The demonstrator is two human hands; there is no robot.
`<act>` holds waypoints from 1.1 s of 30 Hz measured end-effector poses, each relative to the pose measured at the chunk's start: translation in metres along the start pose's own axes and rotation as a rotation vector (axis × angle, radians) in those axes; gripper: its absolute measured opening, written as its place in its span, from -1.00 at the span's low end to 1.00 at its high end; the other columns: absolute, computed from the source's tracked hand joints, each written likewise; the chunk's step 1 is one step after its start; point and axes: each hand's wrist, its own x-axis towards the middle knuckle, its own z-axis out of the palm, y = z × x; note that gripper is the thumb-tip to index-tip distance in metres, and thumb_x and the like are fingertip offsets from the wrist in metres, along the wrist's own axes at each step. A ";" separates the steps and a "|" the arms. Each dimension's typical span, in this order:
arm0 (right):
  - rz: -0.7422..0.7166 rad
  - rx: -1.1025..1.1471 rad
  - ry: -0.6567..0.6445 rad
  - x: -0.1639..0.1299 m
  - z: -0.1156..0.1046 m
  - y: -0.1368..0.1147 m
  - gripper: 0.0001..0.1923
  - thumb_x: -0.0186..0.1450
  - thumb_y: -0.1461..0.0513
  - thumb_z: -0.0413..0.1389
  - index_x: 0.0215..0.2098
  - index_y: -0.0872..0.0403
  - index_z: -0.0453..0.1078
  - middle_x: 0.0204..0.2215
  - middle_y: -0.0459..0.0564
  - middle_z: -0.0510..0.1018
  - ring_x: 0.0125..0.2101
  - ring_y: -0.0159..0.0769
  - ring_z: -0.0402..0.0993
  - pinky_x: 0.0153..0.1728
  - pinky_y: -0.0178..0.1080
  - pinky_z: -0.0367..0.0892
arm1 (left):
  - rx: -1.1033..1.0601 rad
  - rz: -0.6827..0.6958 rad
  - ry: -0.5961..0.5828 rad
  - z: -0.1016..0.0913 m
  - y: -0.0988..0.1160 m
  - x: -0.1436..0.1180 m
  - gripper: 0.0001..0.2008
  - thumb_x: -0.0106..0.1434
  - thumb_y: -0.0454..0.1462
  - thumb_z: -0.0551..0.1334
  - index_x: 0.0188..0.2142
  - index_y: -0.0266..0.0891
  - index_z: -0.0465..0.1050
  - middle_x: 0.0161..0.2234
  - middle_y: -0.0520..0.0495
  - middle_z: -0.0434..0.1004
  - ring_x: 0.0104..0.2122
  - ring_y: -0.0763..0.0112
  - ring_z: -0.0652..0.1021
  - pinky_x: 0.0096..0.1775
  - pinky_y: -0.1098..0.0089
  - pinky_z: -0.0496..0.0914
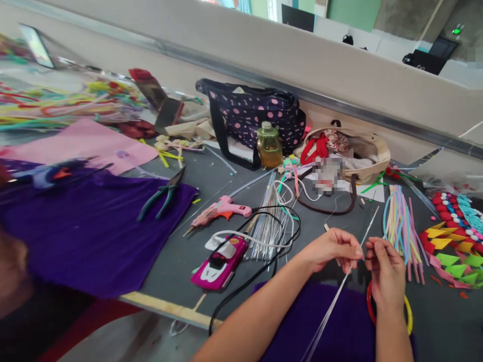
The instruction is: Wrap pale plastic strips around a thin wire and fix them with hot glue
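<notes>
Hands meet at lower right of the frame. Left hand [332, 249] and right hand [385, 269] each pinch a thin clear rod [341, 289], which slants between them from upper right down across the purple cloth [324, 327]. Straws [402, 229] lie just right of the hands; a ring [408, 314] sits under the right wrist. Risk: the slick rod may slip from the fingertips, or kink if they bend it sharply. A glue gun [222, 208] lies left of centre, apart from the hands.

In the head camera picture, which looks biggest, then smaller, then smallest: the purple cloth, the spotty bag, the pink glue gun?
1. purple cloth
2. spotty bag, though it lies farther away
3. pink glue gun
</notes>
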 end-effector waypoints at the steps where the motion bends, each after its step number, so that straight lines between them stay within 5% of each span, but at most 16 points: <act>1: 0.013 0.024 0.005 0.001 0.000 -0.001 -0.75 0.09 0.10 0.30 -0.35 0.10 0.50 -0.48 -0.08 0.53 -0.59 -0.49 0.32 -0.67 -0.46 0.19 | 0.013 -0.010 -0.012 -0.001 -0.001 0.000 -0.70 -0.04 -0.14 0.42 -0.44 -0.35 0.50 -0.59 -0.01 0.51 -0.67 0.55 0.47 -0.55 0.55 0.36; 9: 0.022 0.145 0.010 0.006 -0.008 -0.004 -0.74 0.12 0.07 0.27 -0.39 0.11 0.49 -0.53 -0.11 0.46 -0.58 -0.49 0.31 -0.65 -0.44 0.21 | 0.084 -0.097 -0.093 0.001 -0.003 0.001 -0.70 -0.06 -0.15 0.44 -0.45 -0.35 0.51 -0.61 0.00 0.50 -0.65 0.57 0.46 -0.51 0.53 0.41; 33: 0.041 0.105 0.033 0.007 -0.007 -0.005 -0.71 0.07 0.08 0.31 -0.36 0.11 0.48 -0.55 -0.12 0.47 -0.62 -0.52 0.28 -0.69 -0.47 0.15 | 0.144 -0.119 -0.061 0.009 0.002 0.000 -0.72 -0.08 -0.16 0.45 -0.52 -0.35 0.49 -0.65 0.03 0.45 -0.66 0.57 0.43 -0.57 0.56 0.37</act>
